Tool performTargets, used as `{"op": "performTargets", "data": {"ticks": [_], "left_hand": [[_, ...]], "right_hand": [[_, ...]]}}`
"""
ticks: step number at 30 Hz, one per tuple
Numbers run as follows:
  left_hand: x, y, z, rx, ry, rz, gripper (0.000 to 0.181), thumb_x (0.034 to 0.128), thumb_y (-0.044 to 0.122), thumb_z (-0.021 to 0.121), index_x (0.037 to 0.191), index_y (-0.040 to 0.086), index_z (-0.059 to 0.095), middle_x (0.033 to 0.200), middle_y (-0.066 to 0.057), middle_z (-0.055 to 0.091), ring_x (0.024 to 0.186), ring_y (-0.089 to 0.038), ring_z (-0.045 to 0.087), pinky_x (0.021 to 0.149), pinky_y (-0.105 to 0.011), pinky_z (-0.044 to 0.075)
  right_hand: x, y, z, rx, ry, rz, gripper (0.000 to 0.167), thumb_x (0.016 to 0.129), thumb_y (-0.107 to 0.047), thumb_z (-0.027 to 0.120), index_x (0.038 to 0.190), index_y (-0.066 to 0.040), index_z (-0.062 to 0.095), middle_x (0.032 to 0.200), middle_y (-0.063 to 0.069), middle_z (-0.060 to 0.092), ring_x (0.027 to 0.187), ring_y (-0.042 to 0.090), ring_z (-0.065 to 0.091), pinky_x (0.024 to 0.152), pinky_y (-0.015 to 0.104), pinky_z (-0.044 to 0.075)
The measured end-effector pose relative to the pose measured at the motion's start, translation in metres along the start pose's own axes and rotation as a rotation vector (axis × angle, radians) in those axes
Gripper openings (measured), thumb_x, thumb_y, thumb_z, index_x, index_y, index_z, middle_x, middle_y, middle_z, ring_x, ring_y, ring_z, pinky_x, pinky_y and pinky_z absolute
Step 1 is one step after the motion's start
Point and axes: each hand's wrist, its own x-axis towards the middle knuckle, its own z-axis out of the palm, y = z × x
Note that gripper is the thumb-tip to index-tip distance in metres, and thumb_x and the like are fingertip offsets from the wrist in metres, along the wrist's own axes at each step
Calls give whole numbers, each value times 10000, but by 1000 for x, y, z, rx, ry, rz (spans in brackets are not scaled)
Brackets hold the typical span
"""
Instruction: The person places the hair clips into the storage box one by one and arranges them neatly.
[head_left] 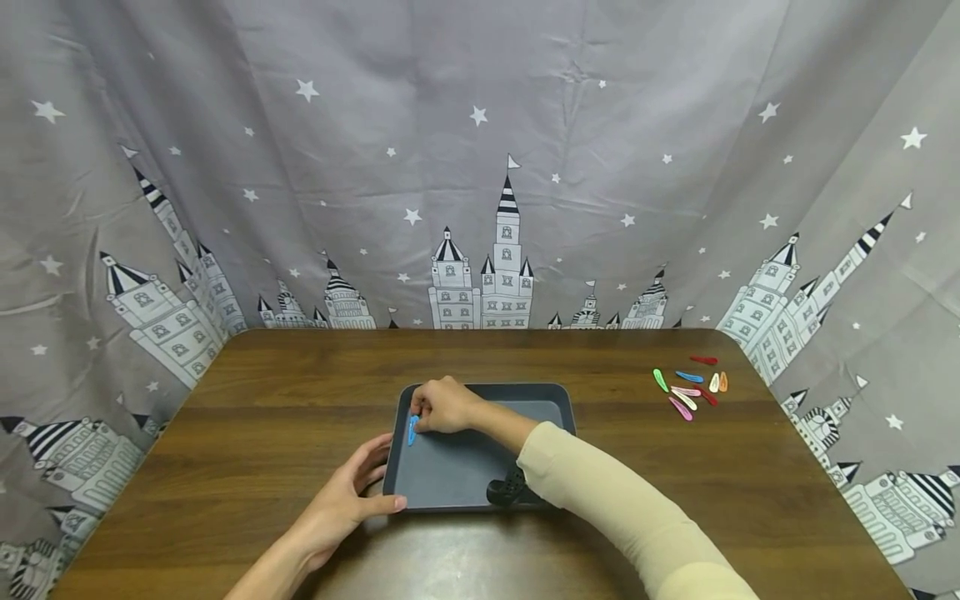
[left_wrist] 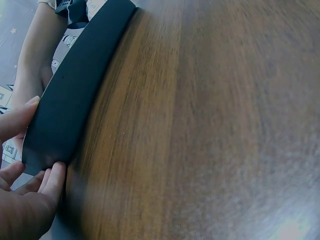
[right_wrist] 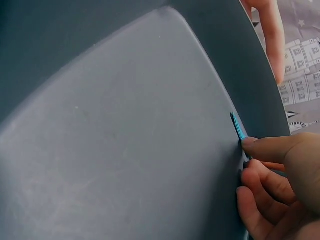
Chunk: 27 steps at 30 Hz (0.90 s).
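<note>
A blue snap hair clip (head_left: 412, 430) is at the left side of a dark grey tray (head_left: 450, 479), just inside the wall. My right hand (head_left: 444, 406) pinches it between thumb and fingers; in the right wrist view the clip (right_wrist: 237, 126) lies along the tray's inner edge, its far end hidden by the fingers. With my left hand (head_left: 341, 504) I hold the tray's near left corner, thumb at the front rim and fingers along the left side. The left wrist view shows that hand (left_wrist: 30, 205) around the corner of the tray wall (left_wrist: 75, 85).
On the right of the wooden table (head_left: 300, 375) lie several loose hair clips, among them a green clip (head_left: 660, 380), a red clip (head_left: 703, 361) and a pink clip (head_left: 681, 408). A black wrist camera mount (head_left: 504, 492) hangs below my right forearm. A grey curtain (head_left: 480, 167) stands behind.
</note>
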Motion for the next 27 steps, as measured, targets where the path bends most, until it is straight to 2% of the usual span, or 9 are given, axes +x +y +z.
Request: {"op": "performTargets", "data": {"ticks": [9, 20, 27], "left_hand": [[0, 0, 2, 7, 22, -8, 898, 880, 43, 817, 1604, 118, 292, 1632, -218, 289, 1460, -442, 291, 1041, -490, 449], [1, 1, 4, 14, 37, -6, 900, 862, 38, 831, 1596, 119, 317, 1640, -201, 289, 1458, -428, 302, 1051, -488, 435], [1, 1, 3, 5, 43, 5, 906, 854, 23, 833, 1594, 111, 318, 1637, -200, 295, 1455, -423, 310, 1035, -445, 445]], "right_hand": [[-11, 6, -14, 38, -56, -19, 188, 941, -149, 784, 1094, -61, 719, 765, -75, 647, 632, 56, 594, 608, 206, 469], [-31, 17, -40, 42, -92, -130, 220, 945, -103, 765, 1142, -19, 717, 790, -71, 668, 690, 56, 613, 672, 232, 489], [-45, 28, -55, 31, -101, -120, 231, 939, -113, 777, 1140, -17, 715, 804, -83, 678, 737, 53, 619, 744, 254, 502]]}}
